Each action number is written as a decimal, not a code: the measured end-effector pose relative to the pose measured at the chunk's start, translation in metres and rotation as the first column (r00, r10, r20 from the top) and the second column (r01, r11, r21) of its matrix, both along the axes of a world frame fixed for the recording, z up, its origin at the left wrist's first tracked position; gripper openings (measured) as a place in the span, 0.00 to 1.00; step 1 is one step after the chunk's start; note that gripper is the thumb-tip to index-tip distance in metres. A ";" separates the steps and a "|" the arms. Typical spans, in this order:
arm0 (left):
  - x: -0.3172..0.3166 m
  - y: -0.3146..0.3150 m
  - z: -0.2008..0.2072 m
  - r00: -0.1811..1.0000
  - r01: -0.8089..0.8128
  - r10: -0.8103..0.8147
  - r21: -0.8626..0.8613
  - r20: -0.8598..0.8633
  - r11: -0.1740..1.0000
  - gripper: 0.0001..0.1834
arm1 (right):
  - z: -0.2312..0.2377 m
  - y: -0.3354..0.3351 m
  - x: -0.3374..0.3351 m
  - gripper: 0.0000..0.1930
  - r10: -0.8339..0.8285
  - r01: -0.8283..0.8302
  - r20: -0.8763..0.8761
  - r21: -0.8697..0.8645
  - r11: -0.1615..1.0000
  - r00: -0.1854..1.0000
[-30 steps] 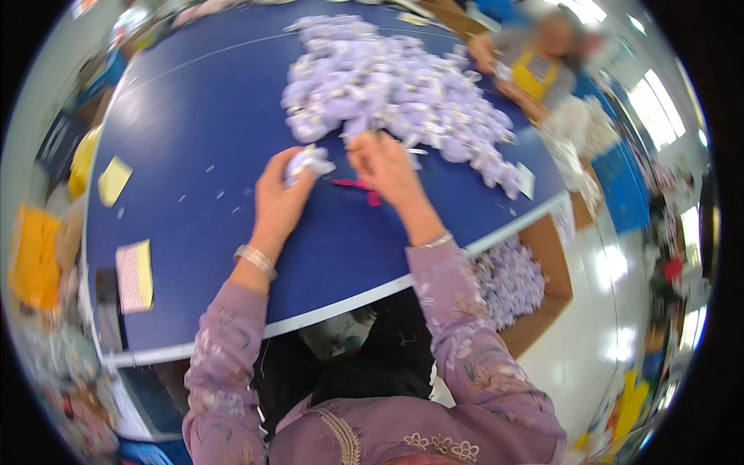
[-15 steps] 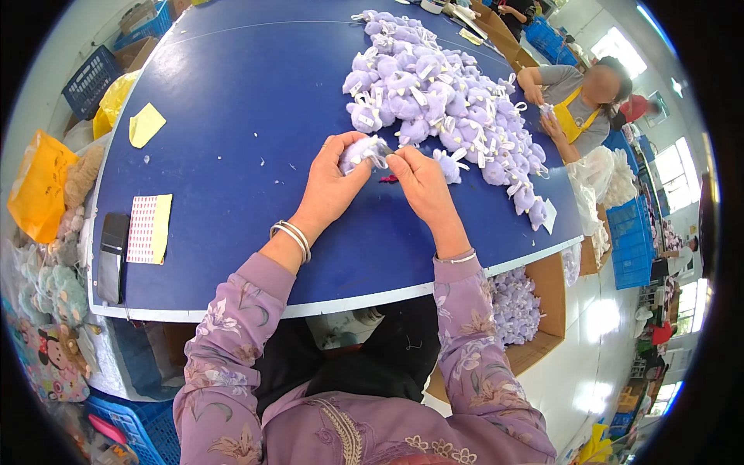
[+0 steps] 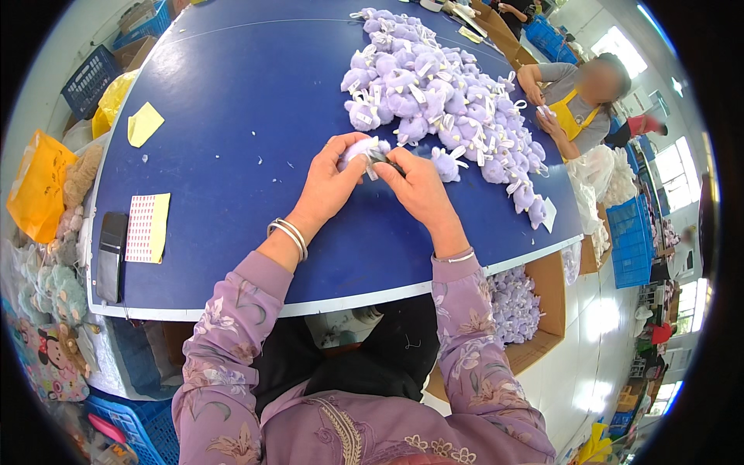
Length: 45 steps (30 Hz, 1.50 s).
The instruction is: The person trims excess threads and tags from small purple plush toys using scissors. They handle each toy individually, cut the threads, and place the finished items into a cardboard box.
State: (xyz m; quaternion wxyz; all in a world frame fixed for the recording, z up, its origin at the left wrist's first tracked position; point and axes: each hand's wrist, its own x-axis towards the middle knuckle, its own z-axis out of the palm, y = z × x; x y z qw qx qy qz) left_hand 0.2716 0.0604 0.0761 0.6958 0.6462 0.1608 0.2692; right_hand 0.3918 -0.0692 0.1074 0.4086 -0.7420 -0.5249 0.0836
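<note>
Room: bright workshop, shiny white floor [image 3: 558, 380] at right w/ glare spots, tall window [image 3: 678, 178] beyond, clutter stacked both sides. Big blue table [image 3: 232, 116], smooth top, pale edging, fills most of the view. Co-worker [image 3: 577, 112] in grey top + yellow apron at its far R side, hands together on sth small. Heap of lilac plush toys [image 3: 434, 93] spreads over upper R of tabletop. Cardboard box [image 3: 549, 298] below near R edge, more lilac toys inside. Blue crate [image 3: 629, 244] farther R, by the floor. Orange bag [image 3: 36, 186] off table's L side, next to soft toys.

L hand [image 3: 329, 182]: fingers closed round one lilac toy [image 3: 355, 153], held just above table, nr centre, short of the heap. R hand [image 3: 422, 186]: thumb + fingers pinched on a small dark tool [image 3: 380, 158], tip right at toy's white ribbon; exact contact can't tell. Dotted sticker sheet [image 3: 146, 229] w/ yellow margin lies L, black phone [image 3: 112, 256] just beside it. Folded yellow paper [image 3: 145, 124] farther up. Tiny white scraps [image 3: 260, 161] dotted about tabletop.
</note>
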 end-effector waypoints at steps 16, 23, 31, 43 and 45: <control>0.001 -0.001 0.000 0.999 0.010 -0.010 0.006 0.040 1.000 0.17 | 0.000 0.000 0.000 0.15 0.014 -0.014 0.026 0.010 1.000 1.000; 0.001 -0.001 -0.001 0.999 0.010 -0.009 -0.003 0.054 1.000 0.17 | 0.002 0.000 -0.001 0.14 0.014 -0.014 0.056 0.003 1.000 0.998; 0.001 -0.001 -0.002 0.999 0.023 -0.022 -0.017 0.048 1.000 0.17 | -0.001 0.000 0.000 0.13 0.026 -0.026 0.015 0.029 0.999 1.000; 0.001 -0.003 -0.001 0.999 0.030 -0.031 0.019 0.045 0.999 0.18 | 0.000 0.001 -0.003 0.13 0.051 -0.050 -0.023 0.049 0.998 0.998; 0.000 -0.002 0.000 0.999 0.029 -0.030 0.021 0.038 0.999 0.18 | -0.001 0.001 -0.002 0.13 0.045 -0.043 -0.026 0.064 0.997 0.999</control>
